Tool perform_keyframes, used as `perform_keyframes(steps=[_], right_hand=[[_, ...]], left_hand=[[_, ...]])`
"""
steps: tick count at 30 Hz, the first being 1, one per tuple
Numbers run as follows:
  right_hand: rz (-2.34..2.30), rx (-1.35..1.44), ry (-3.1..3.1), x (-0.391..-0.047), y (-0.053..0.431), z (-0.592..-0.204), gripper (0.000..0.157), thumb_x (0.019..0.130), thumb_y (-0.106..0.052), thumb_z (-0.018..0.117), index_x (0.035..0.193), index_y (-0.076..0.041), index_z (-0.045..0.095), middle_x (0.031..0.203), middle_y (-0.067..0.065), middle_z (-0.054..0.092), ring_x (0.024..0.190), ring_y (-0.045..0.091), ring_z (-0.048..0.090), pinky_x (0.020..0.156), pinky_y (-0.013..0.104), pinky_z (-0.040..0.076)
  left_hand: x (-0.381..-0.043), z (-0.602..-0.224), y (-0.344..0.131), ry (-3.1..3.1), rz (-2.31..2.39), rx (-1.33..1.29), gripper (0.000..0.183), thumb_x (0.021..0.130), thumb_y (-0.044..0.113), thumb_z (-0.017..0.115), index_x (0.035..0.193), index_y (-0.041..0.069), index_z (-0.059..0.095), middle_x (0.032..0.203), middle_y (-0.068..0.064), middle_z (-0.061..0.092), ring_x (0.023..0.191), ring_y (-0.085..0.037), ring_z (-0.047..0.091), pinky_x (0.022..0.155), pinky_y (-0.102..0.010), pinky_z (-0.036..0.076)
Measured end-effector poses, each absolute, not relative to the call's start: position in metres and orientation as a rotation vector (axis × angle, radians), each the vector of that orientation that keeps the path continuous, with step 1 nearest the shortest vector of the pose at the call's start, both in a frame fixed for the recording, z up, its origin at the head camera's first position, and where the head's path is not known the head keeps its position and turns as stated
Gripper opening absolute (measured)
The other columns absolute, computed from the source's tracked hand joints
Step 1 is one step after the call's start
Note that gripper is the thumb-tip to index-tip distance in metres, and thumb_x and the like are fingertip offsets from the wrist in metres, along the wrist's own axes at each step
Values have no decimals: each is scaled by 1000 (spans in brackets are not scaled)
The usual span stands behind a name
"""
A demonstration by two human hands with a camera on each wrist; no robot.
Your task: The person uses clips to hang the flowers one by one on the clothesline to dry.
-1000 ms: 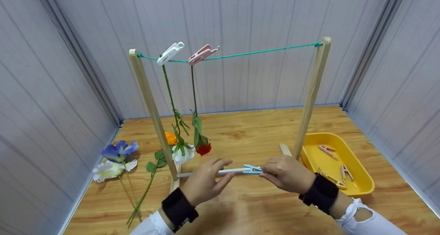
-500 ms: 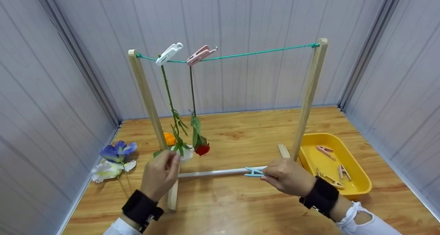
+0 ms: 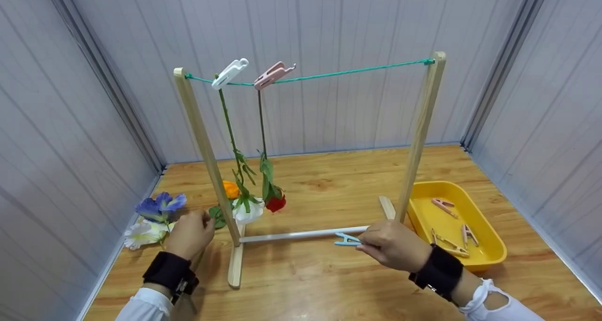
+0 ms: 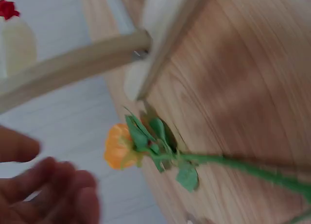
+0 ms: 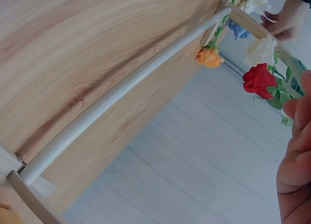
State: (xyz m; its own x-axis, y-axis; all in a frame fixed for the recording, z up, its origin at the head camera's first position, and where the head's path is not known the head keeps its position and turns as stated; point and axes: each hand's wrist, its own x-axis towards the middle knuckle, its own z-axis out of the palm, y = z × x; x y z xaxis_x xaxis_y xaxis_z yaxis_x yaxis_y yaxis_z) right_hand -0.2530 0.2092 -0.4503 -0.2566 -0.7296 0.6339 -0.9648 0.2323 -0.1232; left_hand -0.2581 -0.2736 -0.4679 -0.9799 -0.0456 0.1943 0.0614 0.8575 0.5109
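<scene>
My right hand [image 3: 392, 243] pinches a light blue clothespin [image 3: 347, 239] in front of the rack's white crossbar. At the left, my left hand [image 3: 190, 236] hovers over the loose flowers, its fingers loosely bent around nothing in the left wrist view. Below that hand lies an orange rose [image 4: 119, 146] with a green stem [image 4: 243, 170]. A purple-blue flower [image 3: 160, 206] and a white-and-yellow flower [image 3: 143, 234] lie beside it, the latter partly hidden by the hand. From the green cord [image 3: 352, 72], a white clothespin [image 3: 230, 74] and a pink clothespin [image 3: 273, 75] hang a white rose [image 3: 248, 210] and a red rose [image 3: 275, 202] upside down.
The wooden rack's left post [image 3: 202, 142] and right post [image 3: 421, 137] hold up the cord. Low between them runs a white crossbar [image 3: 301, 235]. A yellow tray [image 3: 498, 246] with several clothespins stands at the right. Pale panel walls [image 3: 329, 114] enclose the table.
My left hand has moved left, from beside the crossbar to over the loose flowers. The right hand stays almost in place, still pinching the light blue clothespin, which has dropped slightly below the bar.
</scene>
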Motion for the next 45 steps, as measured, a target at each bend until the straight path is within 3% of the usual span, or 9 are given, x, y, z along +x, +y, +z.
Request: perform_keyframes(steps=[4, 8, 13, 19, 28, 34, 37, 41, 45], right_hand=[[712, 1566, -2057, -253, 209, -451, 26, 86, 5, 85, 80, -13, 68, 67, -4, 60, 60, 0, 46, 59, 11, 39], [734, 1580, -2033, -254, 208, -453, 23, 86, 6, 85, 83, -12, 71, 68, -4, 61, 60, -1, 45, 59, 9, 36], [764, 1590, -2025, -254, 209, -455, 24, 87, 7, 83, 82, -12, 70, 66, -3, 58, 60, -2, 43, 59, 7, 34], [764, 1579, -2050, -253, 209, -454, 26, 87, 7, 83, 82, -13, 67, 66, -3, 56, 61, -3, 42, 60, 7, 33], [777, 1580, -2050, -254, 210, -456, 28, 88, 7, 83, 81, -13, 65, 65, -3, 54, 61, -3, 40, 61, 7, 31], [785, 1580, -2050, -255, 210, -456, 27, 88, 8, 83, 81, -13, 67, 66, -3, 56, 61, -4, 41, 59, 6, 32], [781, 1578, -2059, -255, 210, -456, 26, 87, 8, 83, 81, -13, 67, 66, -3, 57, 61, -4, 41, 58, 6, 32], [777, 1574, -2064, -256, 210, -457, 26, 87, 8, 83, 81, -12, 67, 66, -3, 58, 61, -3, 43, 58, 7, 34], [787, 1573, -2064, -257, 211, -457, 25, 88, 7, 82, 82, -12, 68, 67, -3, 59, 61, -2, 45, 58, 7, 35]], left_hand=[[-264, -476, -288, -3110, -683, 34, 31, 95, 4, 64, 69, 12, 49, 65, -1, 42, 59, -19, 46, 59, -34, 37], [-267, -486, -297, -3241, -602, 43, 22, 87, 2, 69, 72, 9, 54, 70, -5, 50, 64, -24, 51, 61, -37, 40], [-286, -525, -318, -3291, -499, 9, 14, 87, 3, 67, 80, 8, 57, 76, -10, 55, 68, -29, 51, 62, -40, 40], [-312, -566, -336, -3312, -511, -5, 23, 86, 0, 64, 69, 13, 57, 73, -6, 57, 65, -24, 50, 60, -36, 39], [-319, -578, -346, -3289, -755, 8, 20, 82, 5, 65, 68, 16, 55, 68, -4, 52, 59, -21, 50, 55, -32, 38], [-288, -531, -325, -3189, -1167, -187, 5, 96, 8, 60, 92, 6, 60, 76, -7, 62, 60, -15, 54, 57, -30, 44], [-266, -495, -306, -3135, -1397, -274, 19, 103, 2, 52, 111, -7, 67, 91, -19, 72, 67, -17, 58, 62, -32, 49], [-260, -478, -301, -3028, -1559, -369, 36, 98, -13, 45, 127, -19, 65, 109, -29, 71, 86, -22, 64, 71, -34, 57], [-262, -476, -302, -2871, -1530, -442, 37, 100, -13, 53, 135, -17, 63, 118, -32, 71, 100, -32, 71, 79, -32, 63]])
